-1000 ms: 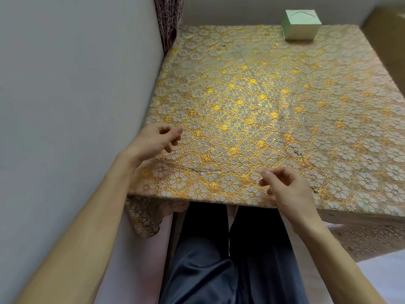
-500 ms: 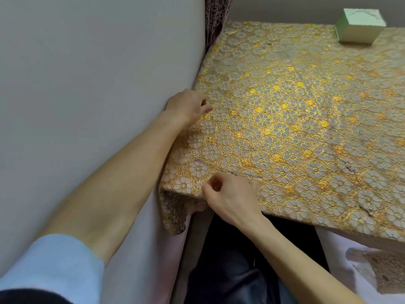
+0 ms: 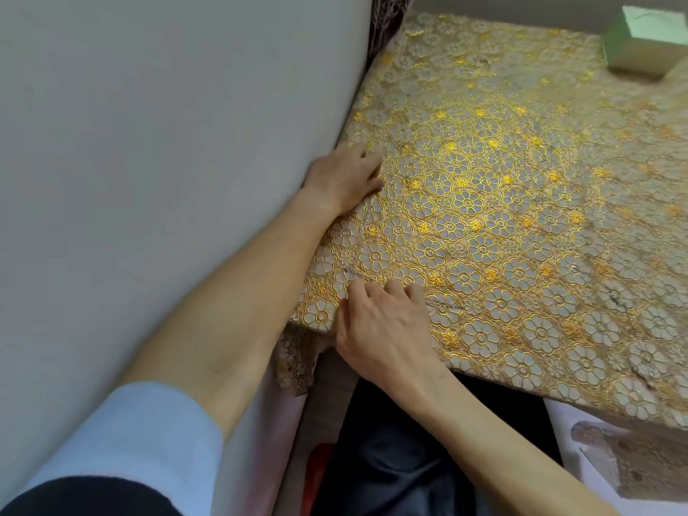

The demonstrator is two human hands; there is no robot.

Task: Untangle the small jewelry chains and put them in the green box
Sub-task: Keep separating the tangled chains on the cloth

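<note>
Table (image 3: 521, 217) fills the view; box (image 3: 644, 46) sits at its far right corner, well apart from the hands; left hand (image 3: 342, 176) lies curled by the wall, likely bracing, its hold I cannot tell; right hand (image 3: 383, 322) curls fingertips onto the chain (image 3: 446, 304), pinch unclear; chain lies stretched near the front-left corner, parallel to the near edge.

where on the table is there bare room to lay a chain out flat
Widest bare patch: the middle of the tablecloth, between the hands and the green box at the far right corner. The strip along the wall beyond the left hand is free too. Crowded: the near left corner, where the right hand and a thin chain lie.
</note>
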